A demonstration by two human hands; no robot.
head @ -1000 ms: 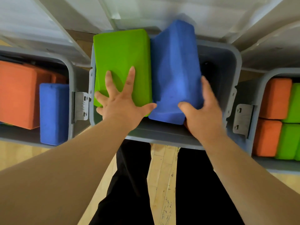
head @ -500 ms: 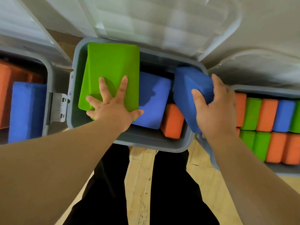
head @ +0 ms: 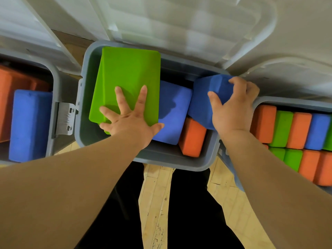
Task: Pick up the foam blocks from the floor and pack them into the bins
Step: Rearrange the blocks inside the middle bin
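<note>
A grey middle bin (head: 172,159) stands in front of me. My left hand (head: 129,121) lies flat with spread fingers on a green foam block (head: 129,74) standing tilted at the bin's left side. My right hand (head: 233,108) grips a blue foam block (head: 204,101) over the bin's right end, fingers curled over its far edge. Between them, inside the bin, lie another blue block (head: 172,114) and an orange block (head: 193,139).
A left bin (head: 53,97) holds an orange and a blue block (head: 28,123). A right bin (head: 287,101) is packed with several orange, green and blue blocks. Open translucent lids (head: 179,24) lean behind the bins. Wooden floor and my dark trouser legs are below.
My right hand carried the blue block from beside the green one to the right end of the bin, uncovering the blue and orange blocks beneath. My left hand stayed flat on the green block.
</note>
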